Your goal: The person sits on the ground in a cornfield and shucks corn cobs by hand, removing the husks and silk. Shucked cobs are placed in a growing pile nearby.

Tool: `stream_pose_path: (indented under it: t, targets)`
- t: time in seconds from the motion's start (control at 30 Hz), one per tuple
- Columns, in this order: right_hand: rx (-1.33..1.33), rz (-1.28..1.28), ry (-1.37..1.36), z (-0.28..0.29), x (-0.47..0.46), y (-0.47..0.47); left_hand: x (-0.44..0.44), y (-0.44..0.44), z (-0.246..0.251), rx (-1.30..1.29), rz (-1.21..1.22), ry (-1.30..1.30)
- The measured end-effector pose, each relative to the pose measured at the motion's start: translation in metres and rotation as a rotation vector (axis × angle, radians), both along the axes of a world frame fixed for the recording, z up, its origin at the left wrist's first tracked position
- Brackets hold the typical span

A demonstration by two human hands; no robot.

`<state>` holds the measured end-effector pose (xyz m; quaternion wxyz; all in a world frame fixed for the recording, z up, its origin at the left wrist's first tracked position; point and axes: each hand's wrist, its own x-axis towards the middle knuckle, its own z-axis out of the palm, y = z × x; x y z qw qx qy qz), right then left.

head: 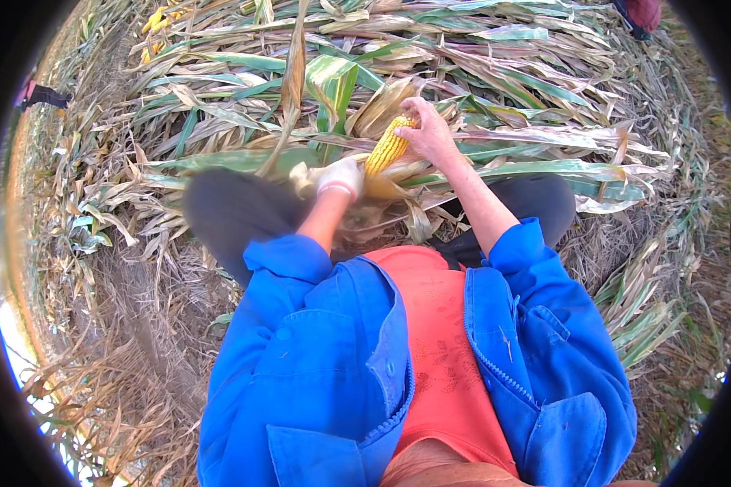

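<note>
An ear of corn (388,147) with bare yellow kernels lies slantwise between my two hands. My right hand (427,131), bare, has its fingers around the upper end of the ear. At the lower end is my left hand (340,178), in a pale work glove and partly blurred; its fingers are closed on pale husk leaves (303,178) beside the ear. Dry brown husk (381,112) stands just behind the corn, and more husk hangs below it. Whether the left fingers also touch the ear is unclear.
Cut corn stalks and leaves (512,79) lie in a thick layer ahead of my bent legs. Several yellow ears (156,21) rest at the far left. Parts of other people's clothing (644,13) show at the upper right and left edges. Dry straw covers the soil (152,316).
</note>
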<state>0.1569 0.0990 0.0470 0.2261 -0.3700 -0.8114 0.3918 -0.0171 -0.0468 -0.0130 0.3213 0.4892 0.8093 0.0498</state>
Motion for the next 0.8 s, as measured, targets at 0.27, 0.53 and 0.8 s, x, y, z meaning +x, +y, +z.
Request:
stream_pose_path:
  t: [0.27,0.53,0.8]
  targets:
    - [0.292,0.461,-0.829,0.018,-0.007,0.007,-0.002,-0.007,0.001,0.041,-0.044,-0.001]
    - [0.005,0.771,-1.067,0.001,-0.013,-0.010,0.002,-0.007,0.010,0.317,-0.101,-0.226]
    - [-0.382,0.513,-0.843,0.007,0.038,-0.049,0.008,-0.015,0.044,0.171,-0.394,0.026]
